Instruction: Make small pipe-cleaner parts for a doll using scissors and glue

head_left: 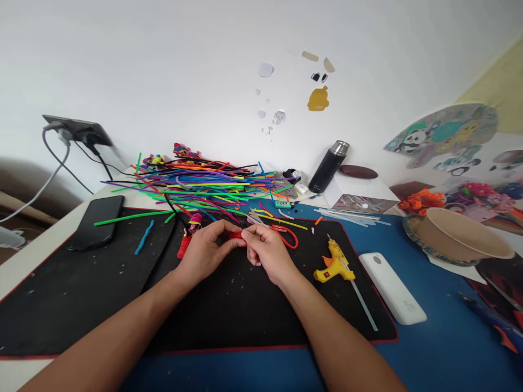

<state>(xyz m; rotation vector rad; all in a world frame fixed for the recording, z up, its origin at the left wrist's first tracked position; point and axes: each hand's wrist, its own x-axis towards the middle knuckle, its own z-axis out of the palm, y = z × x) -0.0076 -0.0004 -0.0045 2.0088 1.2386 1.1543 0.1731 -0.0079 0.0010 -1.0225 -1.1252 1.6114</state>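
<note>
Between my two hands is a small red fuzzy piece that looks like coiled pipe cleaner [235, 236], mostly covered by fingers. My left hand [205, 247] is closed around its left part, thumb and fingertips pinching. My right hand [266, 249] pinches the other end with thumb and forefinger. Just left of my left hand lies a pipe-cleaner figure [196, 221] with a pink and yellow head; beside it is a red coiled piece [183, 245]. Behind my right hand rest scissors with red-orange handles [291, 237], partly hidden by the hand.
A heap of coloured pipe cleaners [212, 182] spans the back. At left are a black phone [97, 222] and a twisted blue piece [144, 237]. To the right lie a yellow glue gun [335, 264], a white power bank [392, 288], a black flask [328, 167] and a bowl [466, 234].
</note>
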